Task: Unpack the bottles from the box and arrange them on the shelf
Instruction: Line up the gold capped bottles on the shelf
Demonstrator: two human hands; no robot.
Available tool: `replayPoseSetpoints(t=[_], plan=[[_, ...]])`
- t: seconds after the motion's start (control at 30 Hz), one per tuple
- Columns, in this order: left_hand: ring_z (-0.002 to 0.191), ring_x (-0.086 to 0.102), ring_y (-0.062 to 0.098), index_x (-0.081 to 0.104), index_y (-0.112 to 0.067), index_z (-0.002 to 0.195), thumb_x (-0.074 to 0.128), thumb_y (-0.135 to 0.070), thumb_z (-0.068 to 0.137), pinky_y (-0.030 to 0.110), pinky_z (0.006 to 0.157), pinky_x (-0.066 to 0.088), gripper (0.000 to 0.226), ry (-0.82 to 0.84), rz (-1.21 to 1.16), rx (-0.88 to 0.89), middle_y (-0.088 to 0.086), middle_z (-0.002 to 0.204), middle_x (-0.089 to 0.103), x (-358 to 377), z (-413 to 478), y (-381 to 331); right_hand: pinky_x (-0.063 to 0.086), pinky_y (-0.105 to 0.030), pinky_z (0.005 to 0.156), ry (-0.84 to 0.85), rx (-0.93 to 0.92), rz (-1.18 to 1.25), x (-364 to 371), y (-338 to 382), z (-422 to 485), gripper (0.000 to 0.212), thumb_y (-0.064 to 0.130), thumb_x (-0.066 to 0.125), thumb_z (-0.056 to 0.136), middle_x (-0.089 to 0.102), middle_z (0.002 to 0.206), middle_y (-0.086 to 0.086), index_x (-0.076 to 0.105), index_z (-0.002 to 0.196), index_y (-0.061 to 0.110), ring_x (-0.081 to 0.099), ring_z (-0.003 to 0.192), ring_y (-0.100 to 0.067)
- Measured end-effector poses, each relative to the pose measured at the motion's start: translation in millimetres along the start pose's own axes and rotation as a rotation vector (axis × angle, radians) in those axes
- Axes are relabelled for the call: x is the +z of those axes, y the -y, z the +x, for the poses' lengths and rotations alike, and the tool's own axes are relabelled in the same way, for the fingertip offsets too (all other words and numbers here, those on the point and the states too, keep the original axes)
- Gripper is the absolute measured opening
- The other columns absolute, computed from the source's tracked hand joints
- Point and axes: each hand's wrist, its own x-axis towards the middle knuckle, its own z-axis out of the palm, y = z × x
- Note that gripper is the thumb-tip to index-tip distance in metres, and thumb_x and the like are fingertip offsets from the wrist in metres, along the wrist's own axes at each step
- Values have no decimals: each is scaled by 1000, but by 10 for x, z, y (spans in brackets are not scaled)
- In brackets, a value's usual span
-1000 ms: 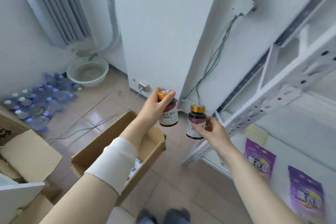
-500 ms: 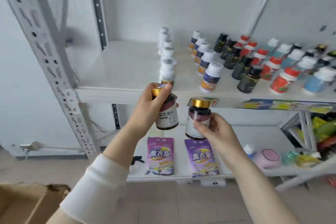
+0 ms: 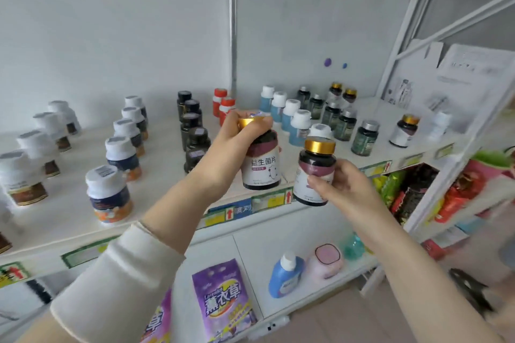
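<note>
Nearest thing is the white sleeve [image 3: 117, 281] on the left forearm. Just past it, the lower shelf [image 3: 264, 242] has a purple bag [image 3: 223, 301], with a blue jug [image 3: 285, 276] and a pink container [image 3: 326, 260] further right. Above that, both hands are up at the front edge of the main shelf [image 3: 69, 220], each with a dark, gold-capped bottle. The left hand [image 3: 237, 145] has its fingers curled over the cap and shoulder of the left bottle [image 3: 262, 170], the one with the white label and big Chinese characters. It's upright in the air over the front edge, around the middle. The right hand [image 3: 342, 189] pinches the right bottle [image 3: 313, 172] low on its label between thumb and fingers, just in front of the front edge. The two bottles are just beside each other, not touching. On the shelf itself, rows run front to back: white-capped bottles [image 3: 108, 195] toward the left end, a column of black bottles [image 3: 192, 122] behind the left hand, a few red bottles [image 3: 220, 100], then blue bottles [image 3: 299, 128] and dark green bottles [image 3: 365, 138] right of centre. A lone gold-capped bottle [image 3: 404, 131] stands near the right end, and two more gold-capped ones [image 3: 335, 92] sit by the back edge against the white wall [image 3: 111, 22].
</note>
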Motion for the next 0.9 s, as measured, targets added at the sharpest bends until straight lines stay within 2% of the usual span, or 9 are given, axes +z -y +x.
replayPoseSetpoints(t=[0.13, 0.2, 0.3, 0.43, 0.53, 0.63, 0.73, 0.83, 0.9], plan=[[107, 64, 24, 51, -17, 113, 64, -45, 79, 43, 95, 50, 46, 68, 128, 79, 9, 111, 66, 407, 739, -44, 48, -4, 64, -47, -31, -24, -585, -3, 575, 25, 7, 63, 83, 67, 93, 11, 58, 101, 23, 65, 71, 11], [104, 65, 19, 50, -18, 114, 64, -47, 79, 32, 91, 52, 47, 94, 165, 100, 6, 109, 66, 612, 1113, -45, 46, -2, 60, -74, -32, -61, -879, -14, 847, 26, 7, 63, 83, 66, 92, 10, 57, 107, 18, 64, 69, 13], [84, 60, 4, 46, -20, 115, 59, -39, 88, 4, 63, 48, 36, 150, 261, 150, -8, 94, 60, 950, 1646, -43, 45, -3, 59, -139, -37, -102, -1324, -37, 1244, 30, 9, 64, 82, 65, 89, 10, 56, 110, 16, 63, 69, 10], [77, 55, -2, 44, -20, 113, 58, -34, 90, 4, 58, 47, 31, 196, 397, 178, -12, 89, 55, 1442, 2306, 37, 45, -18, 71, -186, -28, -144, -1877, -79, 1747, 37, 13, 67, 80, 65, 101, 9, 54, 115, 18, 61, 88, -3], [90, 58, 8, 45, -14, 121, 60, -35, 88, 13, 76, 48, 41, 195, 468, 196, -3, 101, 57, 1809, 2795, 164, 45, -25, 76, -200, -7, -181, -2280, -182, 2184, 43, 15, 70, 79, 64, 106, 6, 52, 118, 20, 61, 88, -6], [99, 55, 13, 45, -10, 125, 60, -34, 88, 12, 75, 45, 47, 192, 551, 172, -1, 106, 55, 2148, 3248, 324, 47, -36, 87, -110, 34, -235, -2657, -347, 2619, 42, 18, 72, 76, 65, 111, -1, 56, 115, 23, 61, 101, -18], [95, 53, 12, 47, -12, 123, 60, -38, 87, 11, 66, 40, 46, 171, 670, 134, -4, 102, 53, 2426, 3677, 533, 48, -35, 92, 26, 46, -316, -2973, -552, 3023, 34, 13, 75, 74, 67, 109, 0, 60, 101, 29, 62, 101, -17], [91, 51, 14, 48, -16, 115, 63, -40, 85, 16, 65, 40, 41, 136, 781, 40, -3, 101, 51, 2616, 4034, 757, 45, -38, 99, 182, 108, -410, -3192, -775, 3416, 53, 19, 80, 69, 65, 115, 2, 56, 117, 23, 61, 107, -16], [93, 54, 17, 48, -18, 111, 65, -39, 83, 23, 76, 46, 39, 108, 812, -42, -1, 101, 53, 2700, 4230, 905, 46, -39, 100, 287, 149, -432, -3286, -900, 3637, 58, 17, 80, 69, 64, 116, -1, 53, 120, 19, 61, 106, -17]])
